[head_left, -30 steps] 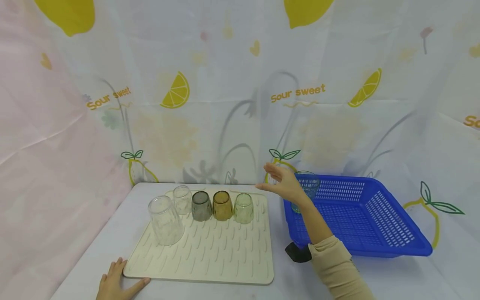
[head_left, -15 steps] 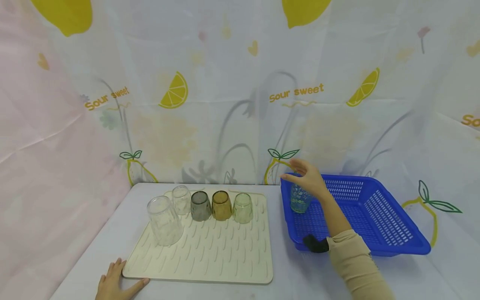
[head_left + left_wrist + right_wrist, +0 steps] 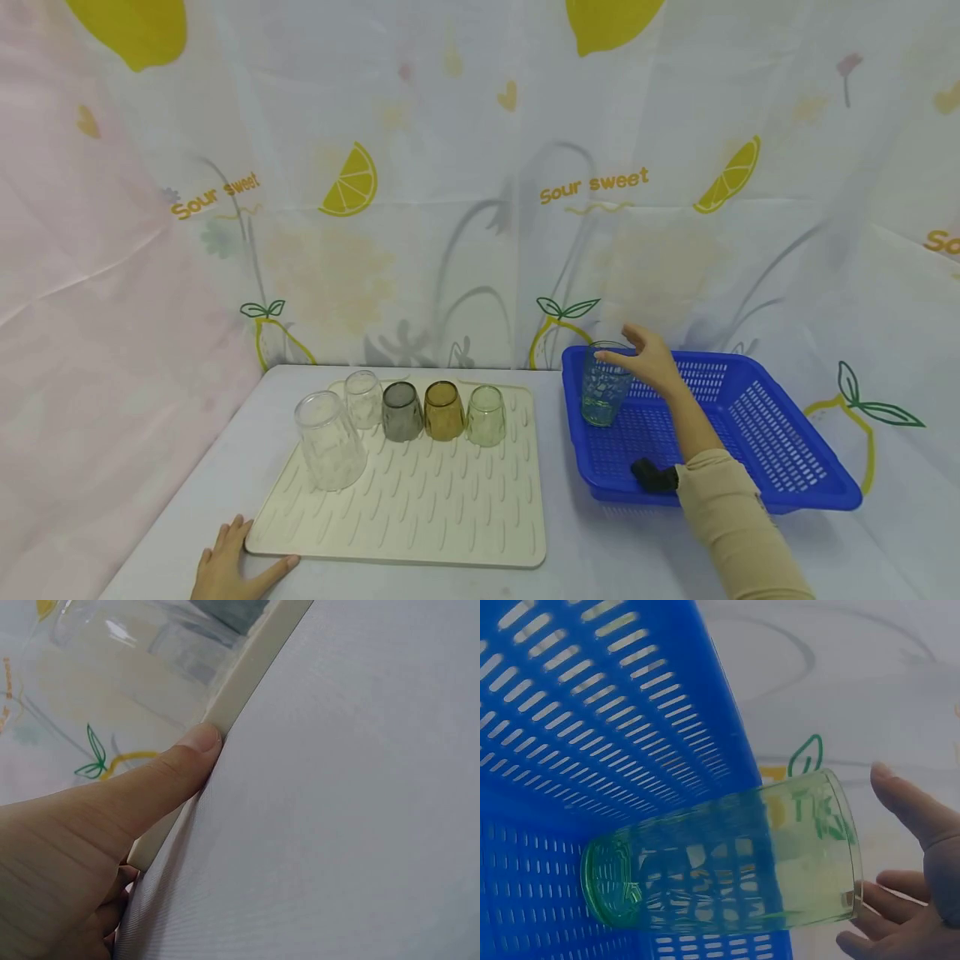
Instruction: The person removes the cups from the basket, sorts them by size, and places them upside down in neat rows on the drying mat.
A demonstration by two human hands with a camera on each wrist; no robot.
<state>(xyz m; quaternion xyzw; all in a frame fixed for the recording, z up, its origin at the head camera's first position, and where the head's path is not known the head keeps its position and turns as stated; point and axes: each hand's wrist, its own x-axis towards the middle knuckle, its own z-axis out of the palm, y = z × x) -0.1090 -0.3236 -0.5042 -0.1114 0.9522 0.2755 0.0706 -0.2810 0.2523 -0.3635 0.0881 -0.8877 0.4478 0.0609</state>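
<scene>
A tall greenish clear glass (image 3: 604, 392) stands in the left part of the blue basket (image 3: 697, 433). My right hand (image 3: 651, 360) is at its rim, thumb and fingers spread apart. The right wrist view shows the glass (image 3: 705, 862) with the hand (image 3: 907, 885) just beyond its mouth; fingertips lie close to the rim, and whether they touch cannot be told. My left hand (image 3: 228, 571) rests at the near-left corner of the cream mat (image 3: 420, 517). In the left wrist view its straight thumb (image 3: 161, 776) lies on the mat's edge (image 3: 247, 671).
On the mat stand a large clear glass (image 3: 330, 442), a smaller clear glass (image 3: 365, 400), a grey glass (image 3: 402, 412), an amber glass (image 3: 444, 412) and a pale green glass (image 3: 487, 417). A lemon-printed cloth (image 3: 450, 208) hangs behind the table.
My right hand has moved right from the mat side of the basket, passing in front of the tall glass to its right side. The left hand has stayed put.
</scene>
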